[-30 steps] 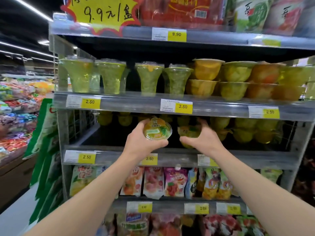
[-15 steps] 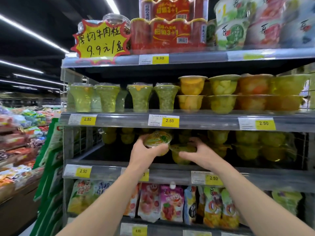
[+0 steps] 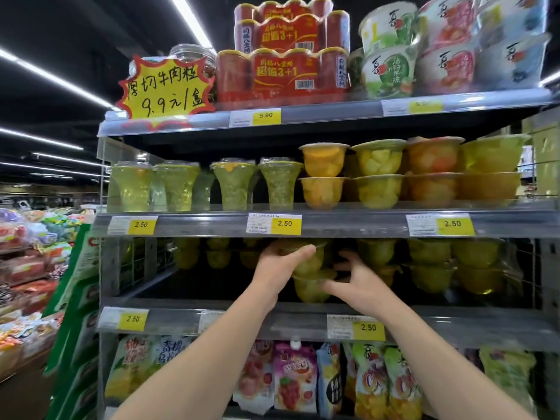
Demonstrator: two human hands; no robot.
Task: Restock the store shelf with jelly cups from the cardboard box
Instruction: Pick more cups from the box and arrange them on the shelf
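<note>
Both my hands reach into the third shelf point(image 3: 303, 322) down. My left hand point(image 3: 277, 268) grips a yellow-green jelly cup point(image 3: 309, 262), which sits upright on top of a second jelly cup point(image 3: 310, 287). My right hand point(image 3: 357, 283) holds that lower cup from the right, fingers curled around its side. More stacked jelly cups point(image 3: 430, 265) fill the same shelf to the right, and a few stand at the back left point(image 3: 188, 256). No cardboard box shows in the head view.
The shelf above point(image 3: 333, 225) holds tall green cups point(image 3: 233, 183) and stacked fruit cups point(image 3: 378, 174). Red packs point(image 3: 285, 71) and tubs are on the top shelf. Pouches point(image 3: 295, 377) hang below. An aisle with snack bins point(image 3: 27, 268) lies left.
My left hand moved its cup deeper into the shelf, turned it upright and set it onto the cup my right hand holds. The camera tilted upward.
</note>
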